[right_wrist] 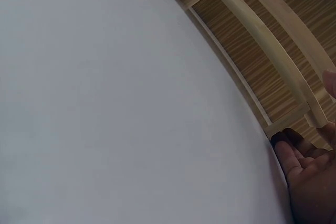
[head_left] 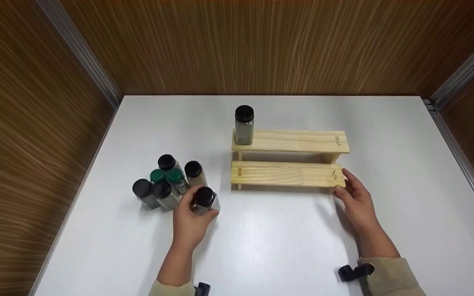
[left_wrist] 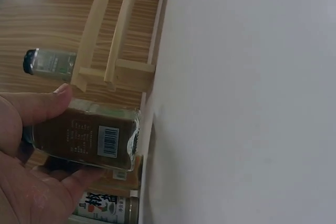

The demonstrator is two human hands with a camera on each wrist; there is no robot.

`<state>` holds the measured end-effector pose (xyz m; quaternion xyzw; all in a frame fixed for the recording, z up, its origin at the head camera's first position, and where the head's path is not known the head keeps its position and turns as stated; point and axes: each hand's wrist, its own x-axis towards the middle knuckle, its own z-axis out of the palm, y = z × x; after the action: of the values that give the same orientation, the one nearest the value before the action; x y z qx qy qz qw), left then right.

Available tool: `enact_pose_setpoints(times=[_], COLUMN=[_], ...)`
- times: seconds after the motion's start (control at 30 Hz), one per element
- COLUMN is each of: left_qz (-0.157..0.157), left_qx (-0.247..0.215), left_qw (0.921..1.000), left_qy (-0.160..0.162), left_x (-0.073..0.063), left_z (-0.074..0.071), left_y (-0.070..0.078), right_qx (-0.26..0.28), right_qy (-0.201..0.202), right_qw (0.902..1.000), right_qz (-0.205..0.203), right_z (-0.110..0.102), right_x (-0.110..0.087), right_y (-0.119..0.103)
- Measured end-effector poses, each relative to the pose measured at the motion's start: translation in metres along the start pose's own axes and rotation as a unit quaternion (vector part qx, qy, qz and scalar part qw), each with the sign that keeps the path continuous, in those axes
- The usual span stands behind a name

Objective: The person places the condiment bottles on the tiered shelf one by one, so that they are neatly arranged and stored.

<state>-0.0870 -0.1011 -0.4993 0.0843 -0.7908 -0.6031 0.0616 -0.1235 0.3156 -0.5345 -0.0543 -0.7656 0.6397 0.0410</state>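
My left hand (head_left: 189,226) grips a spice jar (left_wrist: 86,135) with a black lid, brown contents and a barcode label. In the left wrist view the jar's base appears slightly above the white table. At the right end of a two-step wooden rack (head_left: 286,173), my right hand (head_left: 360,205) holds the lower board, thumb by its front corner and fingers along its end. Part of those fingers is hidden in the right wrist view. On the left end of the upper board (head_left: 298,141) stands a black-lidded glass jar (head_left: 244,129).
Left of the rack stand several more spice jars close together, including a green-lidded jar (head_left: 178,181), a dark jar (head_left: 146,195) and a black-lidded jar (head_left: 196,174) set slightly apart. Wood-grain panels (head_left: 261,49) wall the white table (head_left: 278,246) at back and sides.
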Motion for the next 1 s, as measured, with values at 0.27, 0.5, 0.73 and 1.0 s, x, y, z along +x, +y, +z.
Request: enact_pose_setpoints(times=[0.27, 0.5, 0.73, 1.0], left_qz=[0.037, 0.077, 0.120, 0.166], left_qx=[-0.015, -0.015, -0.028, -0.046], left_qw=[0.9992, 0.9968, 0.9920, 0.9844], left_qy=[-0.006, -0.017, -0.030, -0.037], left_x=[0.001, 0.007, 0.018, 0.029], left_z=[0.002, 0.008, 0.022, 0.039], left_y=[0.028, 0.057, 0.084, 0.112], right_qx=[-0.003, -0.003, -0.011, 0.004], right_qy=[-0.003, 0.002, 0.009, 0.005], right_qw=[1.0000, 1.0000, 0.9999, 0.9999], right_qz=[0.003, 0.003, -0.003, -0.010], right_z=[0.000, 0.000, 0.002, 0.000], right_x=[-0.001, -0.001, 0.000, 0.000], right_y=[0.001, 0.000, 0.001, 0.003])
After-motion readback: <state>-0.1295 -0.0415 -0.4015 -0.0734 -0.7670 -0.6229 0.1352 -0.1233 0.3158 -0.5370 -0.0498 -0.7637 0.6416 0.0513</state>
